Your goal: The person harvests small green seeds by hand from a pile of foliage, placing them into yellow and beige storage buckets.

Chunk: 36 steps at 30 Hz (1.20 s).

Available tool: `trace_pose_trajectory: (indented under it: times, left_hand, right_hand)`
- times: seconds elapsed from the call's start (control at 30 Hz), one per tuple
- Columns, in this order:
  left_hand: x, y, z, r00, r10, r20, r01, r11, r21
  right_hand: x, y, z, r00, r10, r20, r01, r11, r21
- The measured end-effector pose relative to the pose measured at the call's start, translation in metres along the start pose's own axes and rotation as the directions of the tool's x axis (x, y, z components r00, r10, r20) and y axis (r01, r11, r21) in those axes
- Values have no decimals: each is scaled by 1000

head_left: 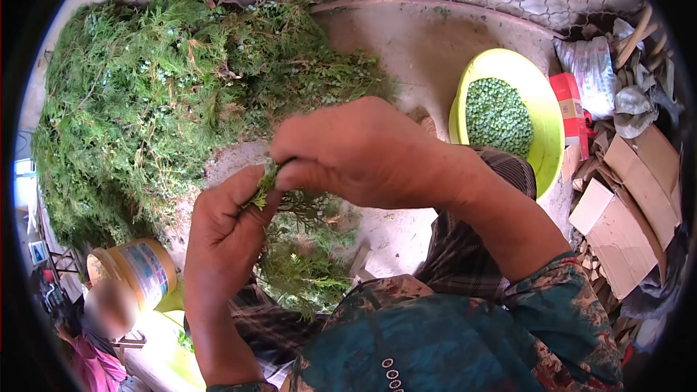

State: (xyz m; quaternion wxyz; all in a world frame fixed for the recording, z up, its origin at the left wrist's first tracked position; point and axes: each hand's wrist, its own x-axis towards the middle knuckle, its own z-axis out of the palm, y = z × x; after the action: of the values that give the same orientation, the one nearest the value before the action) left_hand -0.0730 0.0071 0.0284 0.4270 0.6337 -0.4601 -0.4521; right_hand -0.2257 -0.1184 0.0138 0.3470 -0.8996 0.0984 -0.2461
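In the head view, a yellow-green bowl (552, 138) is sitting on the ground at the right, and it is holding a heap of small round green berries (497, 116). A labelled can (141, 270) is lying tilted at the lower left; what is inside it cannot be told. A big pile of green branches (160, 94) is covering the ground beyond the hands, and pieces of cardboard (624, 225) are lying at the far right.

The sprig (261, 190) is sitting between the two hands, in front of the person's chest. Its long axis is slanting, with the leafy end pointing down-left and the other end pointing up-right. The left hand (229, 229) is pinching the lower end, fingers closed around it. The right hand (356, 152) is curling over from above, fingertips closed on the upper end. More cuttings (305, 268) are lying on the lap below.
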Motion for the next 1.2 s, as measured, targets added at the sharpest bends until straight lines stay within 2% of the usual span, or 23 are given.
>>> trace_pose_trajectory:
  times: [0.03,0.07,0.1,0.17,0.2,0.23,0.3,0.33,0.4,0.43,0.5,0.53,0.6,0.63,0.67,0.73,0.8,0.83,0.87,0.93,1.03,1.1,1.2]
  left_hand:
    - [-1,0,-1,1000,-2,3,2,1000,2]
    - [-2,0,-4,999,-43,-8,42,997,-71]
    - [-4,0,-7,996,-84,-16,81,986,-146]
    - [-5,-3,-10,997,-64,-42,58,990,-128]
    - [-4,-2,-10,998,-60,-32,55,988,-144]
    - [-4,-2,-10,998,-58,-19,54,986,-159]
    - [-5,1,-8,996,-92,6,92,983,-161]
    - [-4,3,-7,992,-122,26,125,978,-166]
    - [-2,4,-5,989,-145,15,145,973,-178]
    - [-2,5,-4,985,-172,1,169,966,-194]
    - [-1,6,-1,973,-218,-77,201,962,-186]
    - [0,6,0,952,-267,-150,238,953,-187]
    - [3,5,0,964,-239,-117,212,956,-205]
    - [5,4,1,975,-206,-83,183,957,-226]
    - [3,3,4,975,-209,-76,188,956,-224]
    - [-1,3,11,927,-222,-303,157,962,-224]
    - [1,-2,11,926,-202,-320,136,967,-215]
    - [2,-3,10,924,-183,-336,120,972,-201]
    - [3,-4,6,923,-181,-339,117,973,-200]
    - [6,-5,0,971,-157,-180,128,978,-163]
    - [4,8,0,976,-176,-125,153,973,-172]
    - [4,10,1,979,-165,-120,142,973,-181]
    - [5,9,4,979,-122,-165,99,985,-142]
  right_hand:
    - [-2,0,-6,1000,3,-3,-3,1000,2]
    - [-3,4,-18,995,86,-51,-69,958,277]
    - [-4,8,-32,981,179,-73,-113,839,532]
    - [-5,14,-57,935,353,-36,-121,414,902]
    - [-5,15,-61,906,423,20,-87,139,986]
    - [-4,11,-57,906,424,18,-84,136,987]
    - [0,-4,-37,825,516,229,-401,249,882]
    - [3,-3,-23,825,518,227,-399,248,883]
    - [4,5,4,975,222,6,-172,740,650]
    - [5,-12,-7,907,342,247,-414,609,677]
    - [2,-7,13,973,212,-87,-131,827,547]
    - [4,-5,13,974,209,-89,-127,827,548]
    - [3,-2,9,993,78,-86,-58,975,214]
    - [2,2,3,993,85,-88,-64,974,215]
    - [0,8,-8,977,194,-92,-121,850,512]
    - [-2,20,-35,927,375,-6,-141,363,921]
    - [-1,25,-51,874,453,176,-58,-261,963]
    - [0,21,-47,875,450,176,-60,-259,964]
    - [1,12,-38,840,506,195,-135,-153,979]
    - [1,2,-23,780,579,238,-307,23,951]
    - [0,3,-11,731,622,281,-417,81,905]
    - [0,2,-8,715,632,300,-448,84,890]
    - [2,-4,-5,645,599,475,-555,-60,830]
